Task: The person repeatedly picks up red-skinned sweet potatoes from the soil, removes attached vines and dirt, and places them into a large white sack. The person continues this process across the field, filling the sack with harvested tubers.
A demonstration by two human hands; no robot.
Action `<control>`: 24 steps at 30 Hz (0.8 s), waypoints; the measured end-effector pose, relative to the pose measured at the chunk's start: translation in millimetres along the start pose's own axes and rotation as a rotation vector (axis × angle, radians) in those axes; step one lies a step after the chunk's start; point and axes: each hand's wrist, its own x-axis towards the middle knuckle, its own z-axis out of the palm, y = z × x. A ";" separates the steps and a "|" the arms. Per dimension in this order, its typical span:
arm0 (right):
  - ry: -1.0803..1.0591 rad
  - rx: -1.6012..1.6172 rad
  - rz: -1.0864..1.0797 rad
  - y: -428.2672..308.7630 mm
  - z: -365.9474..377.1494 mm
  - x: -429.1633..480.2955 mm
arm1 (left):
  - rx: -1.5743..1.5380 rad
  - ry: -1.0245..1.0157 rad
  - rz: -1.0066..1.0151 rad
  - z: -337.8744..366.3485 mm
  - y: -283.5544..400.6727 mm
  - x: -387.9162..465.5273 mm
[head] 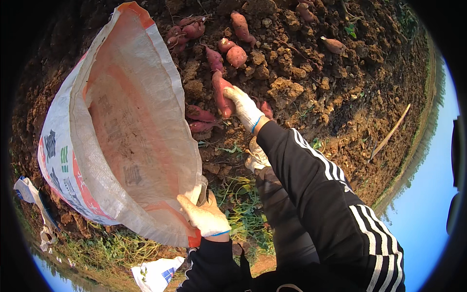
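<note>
A white knit glove with a blue cuff covers my right hand (245,107), which is closed around a long red-skinned sweet potato (221,91) at soil level. My left hand (205,215), gloved the same way, grips the near rim of a large woven plastic sack (95,160). The sack's mouth gapes toward me and its outside bears printed writing. I see no sweet potatoes in the visible part of its inside; its bottom is hidden. Beyond my right hand lie a round sweet potato (236,57) and a longer one (240,25). Two more (200,114) rest beside the sack's rim.
Cloddy brown soil (292,73) surrounds the roots. A clump of sweet potatoes (186,32) lies past the sack, and a single one (333,45) farther right. A wooden-handled tool (391,133) lies at right. My shoe (257,155), green vines (244,208) and another white sack (157,272) are close by.
</note>
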 end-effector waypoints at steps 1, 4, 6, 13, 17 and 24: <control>0.093 0.416 0.085 1.9 6.9 -13.6 | 0.008 -0.011 0.033 -1.6 0.5 2.4; -0.150 0.638 0.248 -28.7 4.4 -67.1 | 0.414 -0.099 0.100 -6.8 -8.4 6.7; -0.085 0.576 0.266 -52.4 22.6 -100.0 | 0.267 -0.049 0.112 -7.2 -18.4 9.3; -0.068 -0.604 -0.552 -109.2 94.4 -106.3 | -0.012 -0.013 -0.071 -2.2 -29.4 8.3; 0.529 -1.389 -0.432 -105.3 93.4 26.2 | 0.018 -0.083 -0.086 -7.2 -16.5 2.4; 0.448 -1.177 -0.158 -50.3 75.6 55.7 | 0.095 -0.243 -0.007 -0.4 -5.3 -4.8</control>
